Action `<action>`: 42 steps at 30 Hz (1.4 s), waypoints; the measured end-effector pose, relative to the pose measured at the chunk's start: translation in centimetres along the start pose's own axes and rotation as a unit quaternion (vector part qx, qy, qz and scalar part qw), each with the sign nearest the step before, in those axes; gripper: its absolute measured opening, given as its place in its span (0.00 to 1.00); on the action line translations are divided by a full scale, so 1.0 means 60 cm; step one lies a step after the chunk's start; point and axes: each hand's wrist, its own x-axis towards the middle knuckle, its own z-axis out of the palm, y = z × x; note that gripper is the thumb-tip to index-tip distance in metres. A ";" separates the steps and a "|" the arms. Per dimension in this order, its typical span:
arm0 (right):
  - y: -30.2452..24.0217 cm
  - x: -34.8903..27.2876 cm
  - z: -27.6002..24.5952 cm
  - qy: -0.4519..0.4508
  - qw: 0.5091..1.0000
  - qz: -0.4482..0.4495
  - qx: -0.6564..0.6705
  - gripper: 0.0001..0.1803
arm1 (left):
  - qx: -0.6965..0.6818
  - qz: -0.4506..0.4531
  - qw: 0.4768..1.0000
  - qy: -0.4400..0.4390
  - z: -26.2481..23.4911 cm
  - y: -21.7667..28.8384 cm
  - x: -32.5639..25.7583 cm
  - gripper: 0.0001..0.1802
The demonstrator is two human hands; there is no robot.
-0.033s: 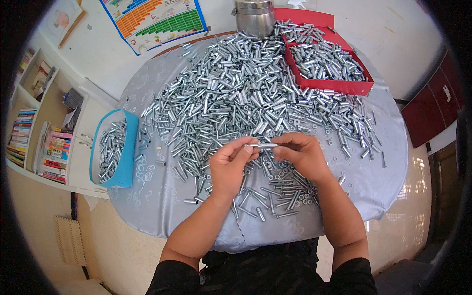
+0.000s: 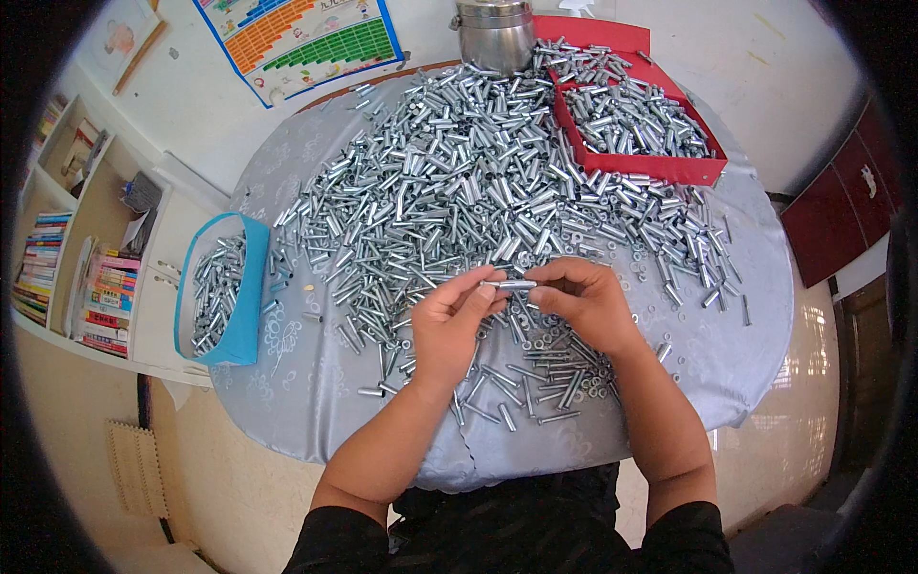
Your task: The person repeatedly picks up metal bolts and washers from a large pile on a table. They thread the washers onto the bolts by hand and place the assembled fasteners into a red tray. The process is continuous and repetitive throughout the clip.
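My two hands meet above the near middle of the table, pinching a silvery metal sleeve anchor (image 2: 516,284) that lies level between them. The thumb and fingers of my left hand (image 2: 449,316) close on its left end. On its right end, the fingertips of my right hand (image 2: 591,304) are pressed together. A big heap of loose metal sleeves and bolts (image 2: 430,191) spreads beyond and around both hands. Below them lie several bolts (image 2: 550,387) and small washers and nuts, partly hidden by my right hand.
At the left edge of the table stands a blue bin (image 2: 251,297) holding metal anchors. A red box (image 2: 650,172) full of similar pieces sits back right, beside a steel pot (image 2: 495,38). A grey cloth (image 2: 287,411) covers the round table. Bookshelves (image 2: 96,258) stand left.
My left hand has shifted very slightly to the right. Both hands keep hold of the sleeve anchor, and the heap and containers look the same.
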 end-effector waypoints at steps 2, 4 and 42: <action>0.006 -0.004 0.011 0.044 0.998 -0.023 -0.046 0.10 | 0.006 0.007 1.000 -0.019 0.002 -0.009 -0.004 0.16; 0.000 -0.005 0.018 0.071 0.994 -0.044 -0.075 0.09 | 0.043 0.023 0.998 -0.039 0.000 -0.016 -0.004 0.17; -0.032 -0.015 -0.125 0.112 0.927 0.036 -0.356 0.08 | 0.036 -0.030 0.996 -0.082 -0.006 -0.010 -0.005 0.15</action>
